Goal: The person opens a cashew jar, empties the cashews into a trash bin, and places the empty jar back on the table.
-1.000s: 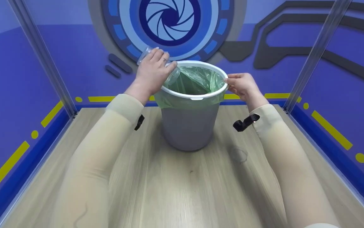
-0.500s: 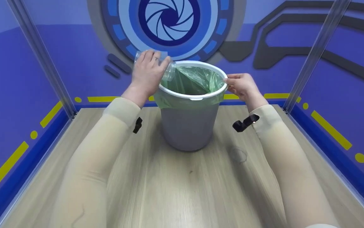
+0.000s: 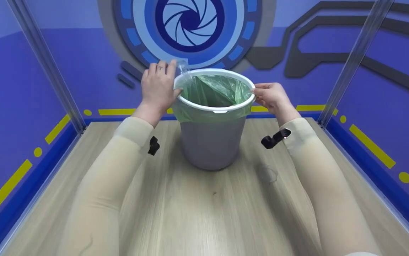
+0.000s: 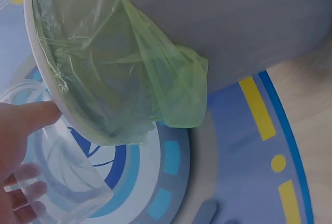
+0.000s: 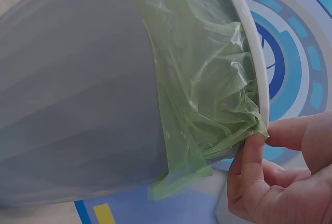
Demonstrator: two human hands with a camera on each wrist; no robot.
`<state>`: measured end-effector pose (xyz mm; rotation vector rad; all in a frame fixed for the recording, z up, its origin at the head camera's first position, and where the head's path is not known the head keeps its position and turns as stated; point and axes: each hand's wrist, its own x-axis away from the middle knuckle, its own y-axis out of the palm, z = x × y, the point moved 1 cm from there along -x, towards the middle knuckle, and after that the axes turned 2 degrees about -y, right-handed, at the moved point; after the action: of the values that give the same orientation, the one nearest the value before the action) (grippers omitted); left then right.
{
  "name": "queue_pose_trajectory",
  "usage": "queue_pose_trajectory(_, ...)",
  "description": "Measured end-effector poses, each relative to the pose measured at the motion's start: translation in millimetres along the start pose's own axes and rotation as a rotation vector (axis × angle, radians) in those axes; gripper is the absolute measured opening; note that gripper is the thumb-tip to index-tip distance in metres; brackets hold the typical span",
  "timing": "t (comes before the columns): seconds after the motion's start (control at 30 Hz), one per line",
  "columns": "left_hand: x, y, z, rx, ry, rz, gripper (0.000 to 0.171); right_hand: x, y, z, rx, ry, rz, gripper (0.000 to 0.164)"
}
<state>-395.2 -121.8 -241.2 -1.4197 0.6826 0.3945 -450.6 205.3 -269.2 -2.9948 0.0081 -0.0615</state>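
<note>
In the head view a grey trash bin [image 3: 211,142] with a white rim [image 3: 220,111] stands upright on the wooden table. A green bin liner [image 3: 225,87] lines it and folds over the outside of the rim. My left hand [image 3: 157,87] grips a clear plastic cup [image 3: 183,69] at the rim's left; the hand hides much of it. In the left wrist view the cup [image 4: 67,182] is tilted between thumb and fingers, the thumb against the rim. My right hand [image 5: 282,177] pinches the liner [image 5: 223,89] at the rim's right between thumb and forefinger.
A faint clear ring shape [image 3: 270,174] shows on the wooden tabletop [image 3: 204,220] right of the bin. Blue printed panels [image 3: 65,64] with metal posts [image 3: 359,60] enclose the back and sides. Dark wrist cameras [image 3: 275,138] hang below both sleeves.
My left hand has shifted left and slightly down, and the cup has turned with it, from slanting over the bin to the rim's left edge. The right hand and bin stay put.
</note>
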Motion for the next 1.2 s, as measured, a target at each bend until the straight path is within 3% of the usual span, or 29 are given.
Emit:
queue_pose_trajectory(0.13,3.7,2.8,-4.1,0.101,-0.076,0.030,0.083,0,0,1,-0.006,0.006,0.002,0.053)
queue_pose_trajectory(0.73,24.6,15.9,-22.3,0.549,-0.429,0.031,0.081,0,1,2,-0.021,-0.006,0.003,0.052)
queue_pose_trajectory(0.97,34.3,21.1,-25.5,0.702,-0.490,0.046,0.082,1,0,2,0.001,-0.005,0.011,0.050)
queue_pose_trajectory(1.2,42.7,26.8,-27.5,0.770,-0.490,0.070,0.082,0,1,3,-0.012,-0.008,0.013,0.049)
